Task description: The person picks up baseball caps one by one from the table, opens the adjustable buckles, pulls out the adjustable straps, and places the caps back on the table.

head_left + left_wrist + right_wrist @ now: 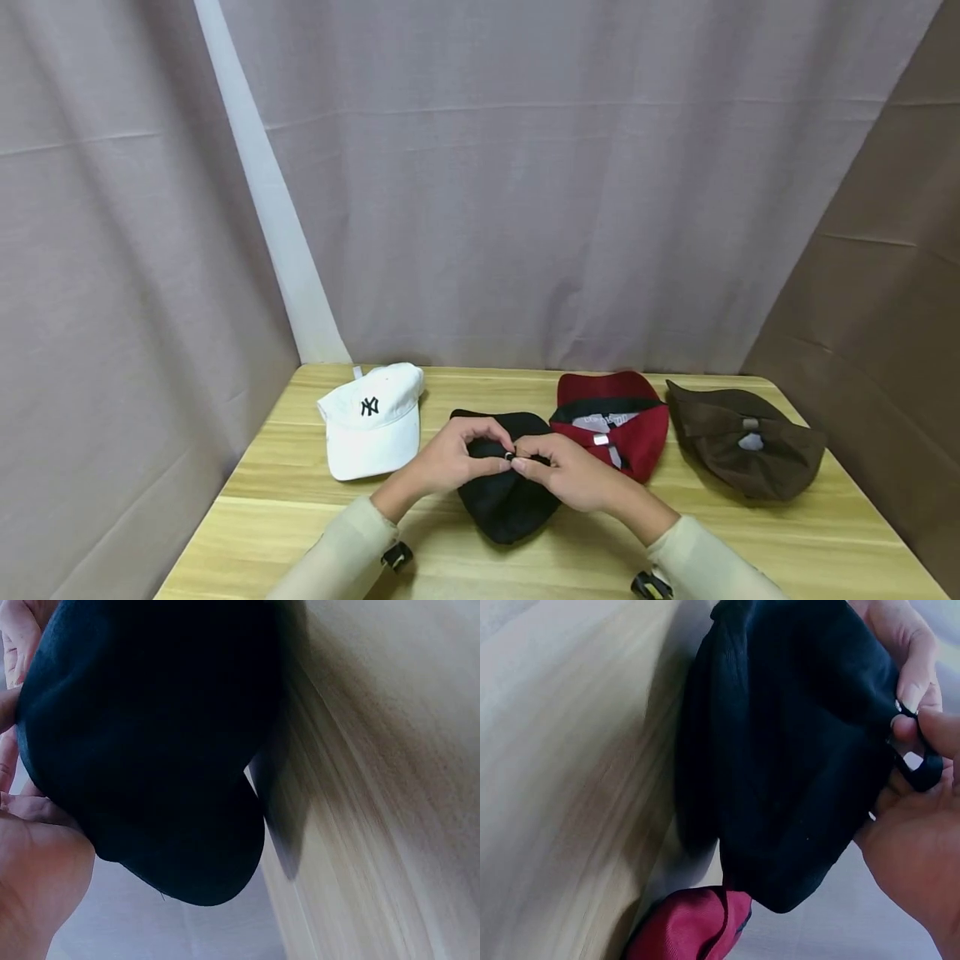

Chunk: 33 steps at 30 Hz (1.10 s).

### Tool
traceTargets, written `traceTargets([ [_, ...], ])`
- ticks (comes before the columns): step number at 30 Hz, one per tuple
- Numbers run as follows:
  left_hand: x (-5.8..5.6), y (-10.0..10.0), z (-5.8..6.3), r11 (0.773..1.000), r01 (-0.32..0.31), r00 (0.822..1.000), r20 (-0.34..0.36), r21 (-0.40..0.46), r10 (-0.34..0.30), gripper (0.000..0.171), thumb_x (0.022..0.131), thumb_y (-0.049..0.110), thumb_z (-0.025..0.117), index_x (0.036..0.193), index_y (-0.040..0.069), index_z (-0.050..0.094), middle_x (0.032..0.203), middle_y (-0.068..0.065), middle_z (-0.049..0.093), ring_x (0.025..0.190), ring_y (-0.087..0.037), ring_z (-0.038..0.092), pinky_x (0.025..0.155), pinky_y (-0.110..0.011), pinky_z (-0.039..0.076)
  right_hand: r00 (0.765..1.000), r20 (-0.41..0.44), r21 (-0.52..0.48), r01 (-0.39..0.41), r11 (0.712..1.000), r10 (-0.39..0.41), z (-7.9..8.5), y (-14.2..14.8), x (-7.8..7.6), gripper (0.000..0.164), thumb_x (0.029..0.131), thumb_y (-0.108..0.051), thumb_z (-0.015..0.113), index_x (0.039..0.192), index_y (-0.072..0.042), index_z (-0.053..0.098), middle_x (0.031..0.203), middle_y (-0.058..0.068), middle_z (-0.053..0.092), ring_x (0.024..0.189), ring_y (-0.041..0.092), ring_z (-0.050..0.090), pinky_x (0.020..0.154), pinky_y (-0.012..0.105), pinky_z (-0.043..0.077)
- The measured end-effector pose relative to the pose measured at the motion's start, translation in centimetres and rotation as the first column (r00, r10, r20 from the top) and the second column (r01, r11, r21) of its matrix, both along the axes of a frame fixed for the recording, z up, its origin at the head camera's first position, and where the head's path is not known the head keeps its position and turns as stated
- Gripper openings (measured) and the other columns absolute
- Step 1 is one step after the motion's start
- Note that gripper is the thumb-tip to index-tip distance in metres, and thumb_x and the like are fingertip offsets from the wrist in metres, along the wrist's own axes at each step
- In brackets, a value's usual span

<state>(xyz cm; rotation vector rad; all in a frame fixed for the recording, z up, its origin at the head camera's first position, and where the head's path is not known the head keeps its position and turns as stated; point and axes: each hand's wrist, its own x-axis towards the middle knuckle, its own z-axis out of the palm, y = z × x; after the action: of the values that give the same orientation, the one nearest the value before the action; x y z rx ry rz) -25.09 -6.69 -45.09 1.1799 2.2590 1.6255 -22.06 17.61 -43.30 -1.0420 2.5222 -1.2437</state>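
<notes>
A black cap (510,500) is at the front middle of the wooden table, its back strap toward the hands. My left hand (457,454) pinches the strap's small metal buckle (510,456) between thumb and fingertips. From the other side my right hand (573,471) pinches the strap close to that buckle. In the right wrist view the black strap (924,774) loops out beside the right thumb, with the left fingertips right at the buckle. The cap's dark crown (157,735) fills much of the left wrist view and hides part of the left fingers.
A white cap (373,425) with a dark emblem lies at the left. Just right of the black cap is a red cap (637,437), close to the right hand. A dark brown cap (738,450) sits farther right. Grey curtains (480,208) stand behind the table.
</notes>
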Motion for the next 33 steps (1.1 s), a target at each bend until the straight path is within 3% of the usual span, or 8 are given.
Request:
traceTargets([
  [7, -0.2, -0.1, 0.1, 0.999, 0.037, 0.999, 0.008, -0.009, -0.037, 0.016, 0.096, 0.014, 0.080, 0.111, 0.013, 0.075, 0.111, -0.012, 0.080, 0.106, -0.005, 0.069, 0.101, -0.028, 0.055, 0.996, 0.023, -0.066, -0.090, 0.994, 0.092, -0.1, 0.3, -0.6, 0.025, 0.109, -0.020, 0.060, 0.086, -0.012, 0.066, 0.074, 0.004, 0.047, 0.075, -0.001, 0.047, 0.069, 0.023, 0.041],
  [12, -0.3, -0.1, 0.0, 1.000, 0.025, 0.999, 0.026, -0.009, -0.025, 0.016, 0.095, 0.011, 0.080, 0.110, 0.013, 0.075, 0.111, -0.011, 0.080, 0.105, -0.005, 0.069, 0.099, -0.027, 0.055, 0.992, 0.023, -0.103, -0.125, 0.987, 0.128, -0.4, 0.4, -0.8, 0.026, 0.109, -0.016, 0.059, 0.085, -0.009, 0.065, 0.076, 0.006, 0.049, 0.076, 0.002, 0.048, 0.071, 0.024, 0.042],
  [16, -0.1, 0.0, -0.1, 1.000, -0.012, 1.000, 0.017, -0.013, 0.012, 0.015, 0.095, 0.012, 0.080, 0.109, 0.014, 0.076, 0.111, -0.010, 0.080, 0.104, -0.005, 0.069, 0.098, -0.027, 0.055, 0.996, 0.005, -0.097, -0.086, 0.992, 0.087, -0.6, 0.3, -0.8, 0.026, 0.108, -0.018, 0.063, 0.083, -0.012, 0.065, 0.076, 0.003, 0.052, 0.078, 0.003, 0.051, 0.071, 0.024, 0.043],
  [24, 0.0, 0.5, 0.0, 0.999, -0.048, 0.998, -0.029, -0.016, 0.048, 0.014, 0.094, 0.013, 0.080, 0.107, 0.015, 0.077, 0.108, -0.007, 0.080, 0.102, -0.004, 0.069, 0.096, -0.025, 0.055, 0.994, -0.031, -0.005, 0.103, 0.995, -0.103, -0.2, -0.5, -0.1, 0.033, 0.102, -0.037, 0.073, 0.076, -0.021, 0.062, 0.068, -0.013, 0.044, 0.071, 0.002, 0.047, 0.062, 0.021, 0.038],
  [33, 0.2, 0.2, -0.1, 1.000, -0.030, 0.999, -0.039, 0.004, 0.031, 0.012, 0.096, 0.017, 0.080, 0.107, 0.015, 0.076, 0.106, -0.009, 0.080, 0.100, -0.006, 0.069, 0.097, -0.027, 0.055, 0.997, -0.025, -0.020, 0.074, 0.997, -0.074, -0.3, -0.9, 0.1, 0.028, 0.106, -0.028, 0.067, 0.081, -0.017, 0.066, 0.073, -0.010, 0.047, 0.076, 0.005, 0.051, 0.070, 0.023, 0.042],
])
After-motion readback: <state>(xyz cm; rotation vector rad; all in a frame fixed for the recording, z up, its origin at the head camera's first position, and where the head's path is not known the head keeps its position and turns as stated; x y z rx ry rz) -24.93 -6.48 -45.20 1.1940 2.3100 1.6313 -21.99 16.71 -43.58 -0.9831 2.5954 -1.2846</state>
